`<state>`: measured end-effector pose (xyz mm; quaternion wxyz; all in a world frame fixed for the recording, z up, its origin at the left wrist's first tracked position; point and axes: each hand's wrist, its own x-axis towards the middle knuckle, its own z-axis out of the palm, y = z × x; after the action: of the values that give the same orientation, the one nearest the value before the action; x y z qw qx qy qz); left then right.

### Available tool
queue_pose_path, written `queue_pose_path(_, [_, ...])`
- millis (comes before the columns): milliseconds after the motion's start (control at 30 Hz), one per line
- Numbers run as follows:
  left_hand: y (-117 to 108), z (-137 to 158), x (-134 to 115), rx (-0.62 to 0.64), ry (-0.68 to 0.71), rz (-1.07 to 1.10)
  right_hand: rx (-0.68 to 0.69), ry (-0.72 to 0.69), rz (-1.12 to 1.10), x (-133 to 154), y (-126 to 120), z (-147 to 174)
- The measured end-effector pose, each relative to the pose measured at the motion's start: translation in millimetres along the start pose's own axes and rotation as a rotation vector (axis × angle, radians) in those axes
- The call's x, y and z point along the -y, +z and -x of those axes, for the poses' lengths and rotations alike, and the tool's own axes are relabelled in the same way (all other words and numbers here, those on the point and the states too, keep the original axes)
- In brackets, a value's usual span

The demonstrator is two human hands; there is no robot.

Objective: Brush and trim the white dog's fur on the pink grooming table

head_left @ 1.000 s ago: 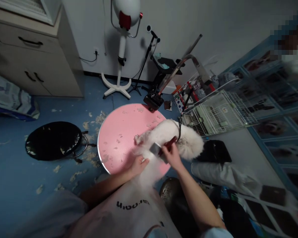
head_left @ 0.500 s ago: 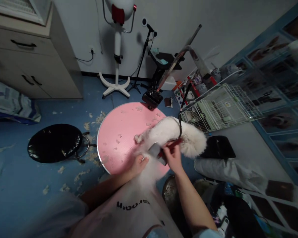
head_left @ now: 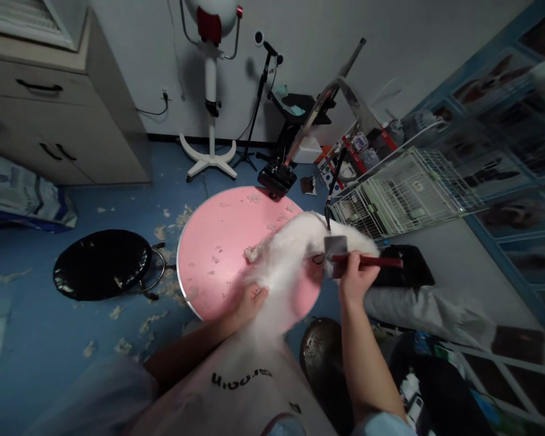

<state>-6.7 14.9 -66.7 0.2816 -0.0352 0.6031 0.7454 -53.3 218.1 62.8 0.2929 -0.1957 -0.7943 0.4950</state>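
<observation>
A white fluffy dog point(head_left: 300, 233) stands over the right part of the round pink grooming table point(head_left: 218, 224), its fur blurred towards my apron. My left hand point(head_left: 253, 301) is closed on the dog's white fur at the near side; whether a leg lies under it I cannot tell. In my right hand point(head_left: 358, 280) is a slicker brush point(head_left: 382, 261) with a dark red handle and a grey square head. The brush head is over the dog's right side, beside the black loop lead point(head_left: 328, 217); whether it touches the coat is unclear.
Loose fur clumps lie on the table and the blue floor. A black round stool point(head_left: 102, 264) stands left, a white-legged stand dryer point(head_left: 211, 121) behind. The grooming arm point(head_left: 309, 124) rises from the table's far edge. A wire cage point(head_left: 404, 191) is at the right.
My right hand has moved the brush to the right, away from my left hand, and its red handle now points right. My left hand stays nearly in place.
</observation>
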Motion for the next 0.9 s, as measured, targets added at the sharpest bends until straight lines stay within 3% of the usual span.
queue_pose_path(100, [1, 0, -1, 0.026, 0.001, 0.026, 0.422, 0.051, 0.022, -1, 4, 6])
queue_pose_path(133, [2, 0, -2, 0.026, -0.005, 0.032, 0.438, 0.072, 0.043, -2, 6, 8])
queue_pose_path(233, [3, 2, -8, 0.003, -0.014, 0.005, 0.188, 0.022, 0.001, -4, 10, 9])
queue_pose_path(267, [3, 2, -11, 0.002, -0.006, -0.009, 0.197, 0.002, -0.018, -4, 10, 8])
queue_pose_path(367, [4, 4, -18, 0.019, 0.018, -0.022, 0.453, 0.046, 0.024, -1, 11, 7])
queue_pose_path(400, [4, 4, -19, 0.021, 0.018, -0.015, 0.463, 0.065, 0.058, 0, 11, 7])
queue_pose_path(500, [6, 2, -21, 0.010, 0.021, 0.001, 0.254, 0.023, 0.038, 3, 12, 11])
queue_pose_path(533, [6, 1, -20, 0.015, 0.026, 0.002, 0.262, 0.011, 0.007, 4, 13, 12])
queue_pose_path(633, [7, -1, -17, 0.005, 0.040, -0.017, 0.464, 0.070, 0.000, 3, 11, 11])
queue_pose_path(667, [7, -1, -16, -0.003, 0.040, -0.023, 0.459, 0.088, 0.024, 3, 10, 8])
queue_pose_path(767, [7, -3, -12, -0.006, 0.037, -0.029, 0.126, 0.000, 0.021, 5, 5, 2])
queue_pose_path(800, [7, -4, -10, 0.004, 0.037, -0.025, 0.079, -0.030, -0.006, 6, 4, 3])
queue_pose_path(900, [6, -6, -5, 0.008, 0.028, -0.019, 0.334, 0.026, -0.017, 8, 6, 12])
